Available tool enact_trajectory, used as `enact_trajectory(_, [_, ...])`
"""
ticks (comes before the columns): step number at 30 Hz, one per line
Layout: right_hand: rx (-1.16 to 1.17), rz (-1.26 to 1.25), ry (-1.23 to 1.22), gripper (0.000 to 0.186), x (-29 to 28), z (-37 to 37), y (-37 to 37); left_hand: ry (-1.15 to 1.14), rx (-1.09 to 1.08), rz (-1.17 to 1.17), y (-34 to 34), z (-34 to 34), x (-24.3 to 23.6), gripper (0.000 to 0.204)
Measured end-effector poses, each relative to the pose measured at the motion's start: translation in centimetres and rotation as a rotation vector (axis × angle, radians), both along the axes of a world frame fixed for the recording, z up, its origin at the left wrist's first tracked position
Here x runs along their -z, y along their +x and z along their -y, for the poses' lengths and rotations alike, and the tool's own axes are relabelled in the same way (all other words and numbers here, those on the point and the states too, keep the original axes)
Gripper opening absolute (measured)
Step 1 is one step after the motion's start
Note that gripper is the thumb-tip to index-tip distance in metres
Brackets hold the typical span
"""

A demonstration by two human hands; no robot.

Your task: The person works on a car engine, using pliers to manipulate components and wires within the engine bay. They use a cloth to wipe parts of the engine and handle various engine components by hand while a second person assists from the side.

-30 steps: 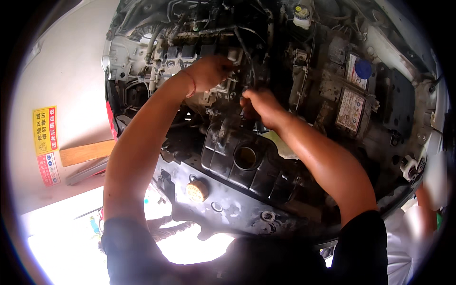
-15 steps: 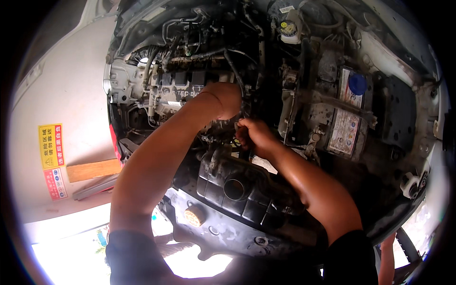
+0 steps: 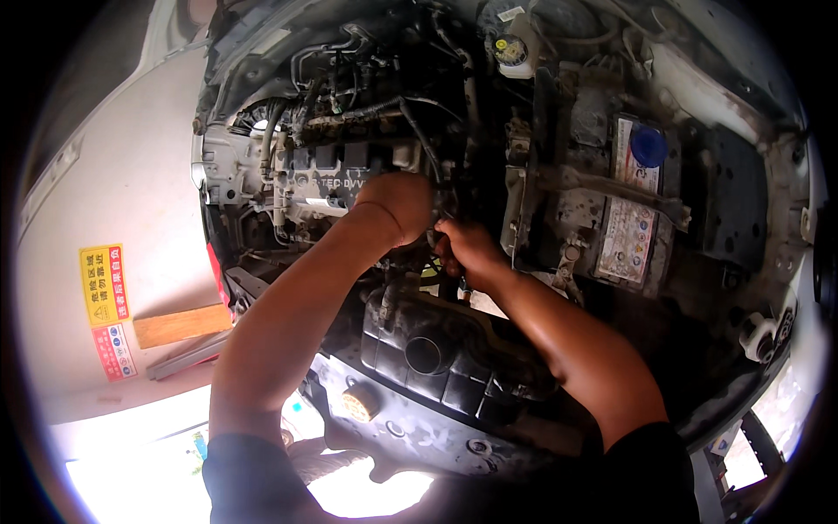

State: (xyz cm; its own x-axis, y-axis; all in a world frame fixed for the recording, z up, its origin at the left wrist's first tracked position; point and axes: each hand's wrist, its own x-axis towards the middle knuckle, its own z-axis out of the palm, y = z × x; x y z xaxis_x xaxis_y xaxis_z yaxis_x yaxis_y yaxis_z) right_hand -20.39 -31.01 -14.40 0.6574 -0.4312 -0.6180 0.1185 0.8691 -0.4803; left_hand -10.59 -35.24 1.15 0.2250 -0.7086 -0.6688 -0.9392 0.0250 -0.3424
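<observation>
Deep in a car engine bay, my left hand (image 3: 394, 208) reaches over the right end of the engine's valve cover (image 3: 319, 188), back toward me, its fingers hidden. Just right of and below it, my right hand (image 3: 467, 249) has its fingers curled beside a dark hose (image 3: 423, 140), closed on something I cannot make out. Below both hands lies a black plastic reservoir (image 3: 467, 375) with a round open neck (image 3: 426, 354). A beige round cap (image 3: 358, 402) sits on the grey front panel (image 3: 401, 441).
A battery (image 3: 624, 236) with a blue round object (image 3: 648, 147) on it is at the right. A small fluid reservoir (image 3: 515, 57) is at the back. At the left are a white wall (image 3: 105, 201) with warning stickers (image 3: 103, 284) and a wooden board (image 3: 179, 327).
The view has shifted, putting the engine bay and my hands lower in the picture. My hands stay close together. Another person's arm at the lower right has gone from view.
</observation>
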Motion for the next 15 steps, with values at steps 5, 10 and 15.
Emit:
enact_trajectory(5, [0.015,0.040,0.074,0.029,-1.1,-0.3,0.5,0.013,0.009,0.026,-0.7,-0.5,-0.6,0.027])
enact_trajectory(10, [-0.006,0.132,0.130,0.035,0.1,-0.1,0.5,-0.012,0.108,0.065,-1.3,-0.1,-0.6,0.027])
enact_trajectory(15, [0.015,0.139,0.144,0.024,-0.7,-0.1,0.4,0.061,0.116,0.096,-1.3,1.1,-0.9,0.023])
